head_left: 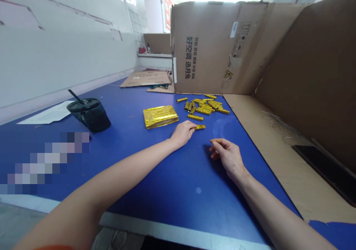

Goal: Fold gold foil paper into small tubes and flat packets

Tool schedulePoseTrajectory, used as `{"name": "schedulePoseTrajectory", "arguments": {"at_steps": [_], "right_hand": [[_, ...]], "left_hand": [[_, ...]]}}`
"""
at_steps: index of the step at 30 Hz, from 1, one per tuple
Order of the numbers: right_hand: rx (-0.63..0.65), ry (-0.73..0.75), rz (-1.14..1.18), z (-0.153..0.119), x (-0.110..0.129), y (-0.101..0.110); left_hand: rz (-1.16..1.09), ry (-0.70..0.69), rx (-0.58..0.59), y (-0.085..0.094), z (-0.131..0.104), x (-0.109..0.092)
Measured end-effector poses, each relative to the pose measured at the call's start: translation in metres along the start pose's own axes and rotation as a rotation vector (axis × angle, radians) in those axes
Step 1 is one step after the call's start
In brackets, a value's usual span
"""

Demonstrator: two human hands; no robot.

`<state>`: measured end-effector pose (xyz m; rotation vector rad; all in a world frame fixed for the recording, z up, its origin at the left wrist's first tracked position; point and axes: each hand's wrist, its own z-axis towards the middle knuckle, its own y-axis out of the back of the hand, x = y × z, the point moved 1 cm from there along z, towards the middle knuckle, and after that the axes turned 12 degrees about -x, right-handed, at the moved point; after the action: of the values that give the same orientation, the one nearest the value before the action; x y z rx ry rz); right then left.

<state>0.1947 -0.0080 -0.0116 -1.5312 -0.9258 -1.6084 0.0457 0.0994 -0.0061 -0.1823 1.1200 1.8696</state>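
My left hand (183, 133) is closed, its fingertips pinching the near end of a small folded gold foil strip (200, 127) on the blue table. Off to the right, my right hand (226, 153) hovers low over the table with its fingers curled and thumb and forefinger together. Whether anything small is between them I cannot make out. Beyond my left hand lies a flat stack of gold foil sheets (160, 116). Several more folded gold strips form a loose pile (205, 108) at the back right of the table.
A dark cup with a straw (93, 115) stands at the left by a white paper (47, 113). Flattened cardboard (147, 78) lies at the back. A tall cardboard box (214, 50) walls off the far side. A dark flat device (322, 168) rests on cardboard at the right.
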Motion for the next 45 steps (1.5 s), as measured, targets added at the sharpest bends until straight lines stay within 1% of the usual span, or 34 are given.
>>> {"name": "schedulePoseTrajectory", "arguments": {"at_steps": [4, 8, 12, 16, 19, 22, 25, 27, 30, 33, 36, 42, 45], "right_hand": [[0.012, 0.015, -0.018, 0.001, -0.002, 0.000], [0.024, 0.024, -0.028, 0.002, -0.003, 0.000], [0.036, 0.028, -0.042, 0.001, -0.002, -0.001], [0.042, 0.033, -0.049, 0.001, -0.002, -0.001], [0.052, 0.037, -0.051, 0.002, -0.002, 0.001], [0.060, 0.040, -0.053, 0.002, -0.003, 0.002], [0.061, 0.043, -0.054, 0.002, -0.002, 0.002], [0.060, 0.046, -0.052, 0.002, -0.002, 0.002], [0.060, 0.048, -0.047, 0.002, -0.001, 0.002], [0.058, 0.047, -0.044, 0.001, 0.000, 0.002], [0.055, 0.044, -0.040, 0.001, 0.000, 0.002], [0.058, 0.051, -0.030, 0.002, -0.001, 0.002], [0.064, 0.057, -0.024, 0.002, -0.001, 0.002]], "left_hand": [[0.156, -0.094, 0.058, -0.021, 0.017, 0.010], [0.294, -0.117, 0.081, -0.035, 0.035, 0.013], [0.411, -0.096, 0.082, -0.041, 0.047, 0.014], [0.499, -0.068, 0.050, -0.040, 0.047, 0.013], [0.533, -0.089, 0.029, -0.031, 0.043, 0.013], [0.587, -0.070, -0.010, -0.011, 0.039, 0.019], [0.680, 0.013, -0.068, 0.015, 0.035, 0.035], [0.744, 0.078, -0.082, 0.031, 0.032, 0.048], [0.797, 0.138, -0.024, 0.047, 0.025, 0.065], [0.793, 0.133, 0.075, 0.053, 0.019, 0.072], [0.778, 0.126, 0.136, 0.054, 0.016, 0.072], [0.758, 0.186, 0.126, 0.054, 0.017, 0.066], [0.718, 0.191, 0.123, 0.056, 0.016, 0.063]]}}
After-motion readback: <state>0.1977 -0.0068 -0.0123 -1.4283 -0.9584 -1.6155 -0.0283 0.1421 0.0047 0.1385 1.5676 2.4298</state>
